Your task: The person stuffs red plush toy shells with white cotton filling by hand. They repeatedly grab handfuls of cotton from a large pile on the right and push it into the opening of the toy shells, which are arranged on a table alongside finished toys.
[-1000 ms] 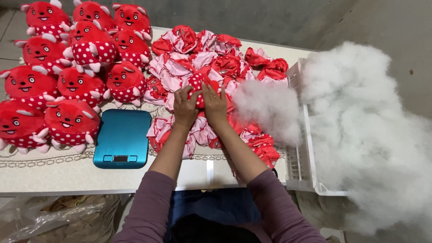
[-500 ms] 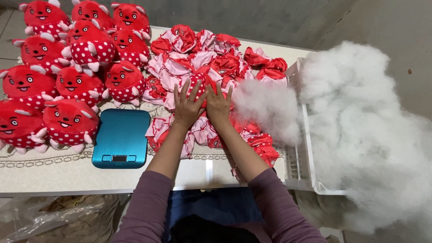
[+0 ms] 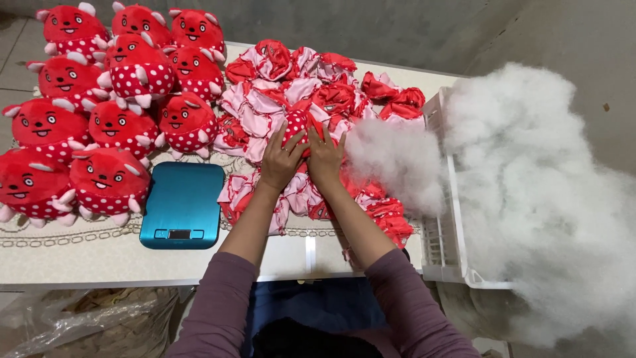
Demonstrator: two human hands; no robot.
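Both my hands rest on a pile of flat, unstuffed red-and-pink toy skins (image 3: pixel 291 93) in the middle of the table. My left hand (image 3: pixel 281 158) lies palm down with fingers spread over a red skin with white dots (image 3: pixel 298 122). My right hand (image 3: pixel 326 156) is beside it, fingers laid on the same dotted skin. Neither hand has clearly closed around it. Stuffed red plush toys (image 3: pixel 126 73) with white-dotted bellies and faces fill the table's left side.
A teal kitchen scale (image 3: pixel 180 204) sits just left of my left forearm. A white plastic crate (image 3: pixel 450 219) at the table's right edge overflows with white stuffing fibre (image 3: pixel 530 185). A clump of fibre (image 3: pixel 394 162) lies beside my right hand. Clear plastic bags (image 3: pixel 79 318) lie below the table.
My hands opened out slightly over the dotted skin and shifted a little; everything else on the table stayed put.
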